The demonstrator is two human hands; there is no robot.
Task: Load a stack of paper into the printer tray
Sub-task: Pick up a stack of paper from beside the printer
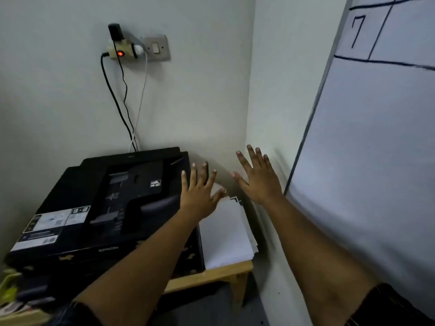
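A black Epson printer (98, 208) sits on a small wooden table (226, 271) in the corner of the room. A stack of white paper (226, 231) lies on the table just right of the printer. My left hand (200, 191) hovers with fingers spread over the printer's right edge, its thumb above the far end of the paper. My right hand (256, 177) is raised and spread beside the wall, above and right of the paper. Neither hand holds anything.
A wall socket (131, 48) with a lit adapter feeds cables (122, 102) down behind the printer. A whiteboard (367, 149) with drawn lines leans at the right. The corner wall stands close behind the paper. Green and mixed items (9, 290) lie at lower left.
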